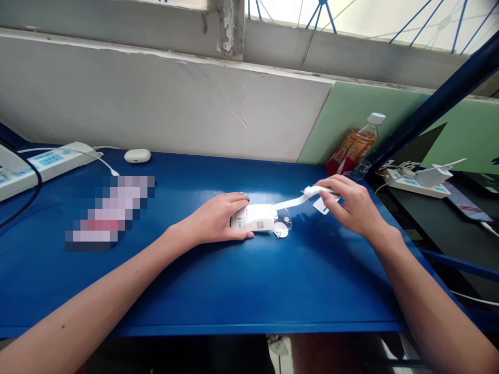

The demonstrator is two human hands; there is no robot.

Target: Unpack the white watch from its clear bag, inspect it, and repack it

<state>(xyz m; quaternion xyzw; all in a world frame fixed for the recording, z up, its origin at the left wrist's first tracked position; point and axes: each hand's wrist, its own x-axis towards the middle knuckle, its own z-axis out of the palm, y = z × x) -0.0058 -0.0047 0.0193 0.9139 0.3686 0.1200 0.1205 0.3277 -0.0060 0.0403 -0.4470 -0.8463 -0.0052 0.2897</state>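
Near the middle of the blue desk, my left hand (pixel 220 218) is closed round the left end of a small white box-like item (pixel 262 217) with a barcode label and a printed square code. From its right end a white flat strip (pixel 290 202) rises toward my right hand (pixel 351 204), which pinches the strip's far end between thumb and fingers. By the item's right end lie a clear round plastic piece (pixel 287 218) and a small white disc (pixel 280 230). A small white card (pixel 321 204) is partly hidden behind my right hand.
A drink bottle (pixel 356 145) leans in the back right corner. On the left are a white power strip (pixel 50 162), a white earbud case (pixel 137 156) and a blurred-out flat object (pixel 113 210). A blue metal post (pixel 432 104) slants up at the right, beyond which another power strip (pixel 419 182) lies.
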